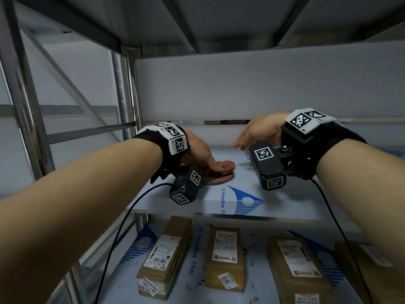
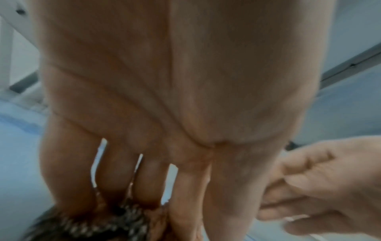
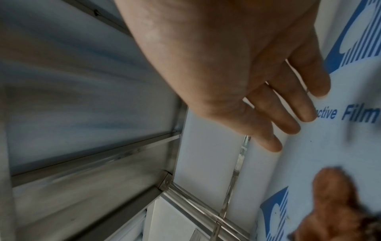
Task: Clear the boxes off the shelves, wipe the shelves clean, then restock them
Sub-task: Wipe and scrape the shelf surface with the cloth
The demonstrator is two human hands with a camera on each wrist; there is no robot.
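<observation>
While my left hand [image 1: 198, 150] presses the cloth [image 1: 221, 172] down on the upper shelf [image 1: 295, 194], my right hand [image 1: 257, 132] hovers just above the same shelf, well to the right of the cloth. Left fingers [image 2: 148, 182] run nearly straight, tips on the cloth; they press rather than curl round it. Cloth: pinkish-brown pile with a dark woven edge, lying flat near the shelf's left front. Right hand is relaxed and wide, fingers [image 3: 288, 114] straight and slightly spread, holding nothing; from the wrist view I cannot tell whether the tips touch the film. Shelf surface carries white protective film with blue logos and lettering, and bears no boxes. Boxes: four brown cartons on the lower shelf [image 1: 197, 249], lying flat with labels up: one at left [image 1: 166, 255], one in the middle [image 1: 224, 257], one at right [image 1: 295, 270], one cut off by the right frame edge [image 1: 372, 266]. They stand apart from one another. Steel uprights [image 1: 129, 95] frame the unit's left side.
</observation>
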